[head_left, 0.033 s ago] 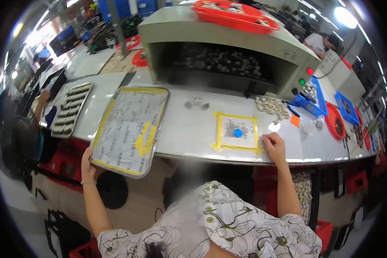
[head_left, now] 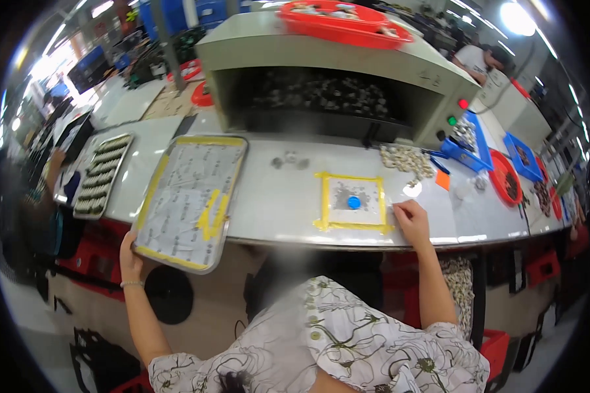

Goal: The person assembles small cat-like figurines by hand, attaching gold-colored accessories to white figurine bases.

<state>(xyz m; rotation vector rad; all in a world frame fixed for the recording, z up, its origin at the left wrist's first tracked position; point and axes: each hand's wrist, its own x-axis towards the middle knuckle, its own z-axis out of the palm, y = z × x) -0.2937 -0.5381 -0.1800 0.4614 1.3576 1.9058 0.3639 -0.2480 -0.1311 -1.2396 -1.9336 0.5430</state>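
A metal tray, lined with pale sheet and yellow tape, lies at the left with its near end past the table's front edge. My left hand grips its near left corner, the fingers partly hidden beneath. On the table to the right, my right hand rests with curled fingers; whatever they pinch, if anything, is hidden. Just left of it is a yellow-taped square with a blue round cap and grey specks inside. A heap of small pale pieces lies beyond that hand.
A pale open-fronted machine stands at the back, a red tray on top. To the right are an orange card, a blue bin and a red basin. Another person's hand is near a filled tray at the left.
The whole view has shifted slightly, so the table's things appear a little further left. Both hands keep their places, the left still on the tray.
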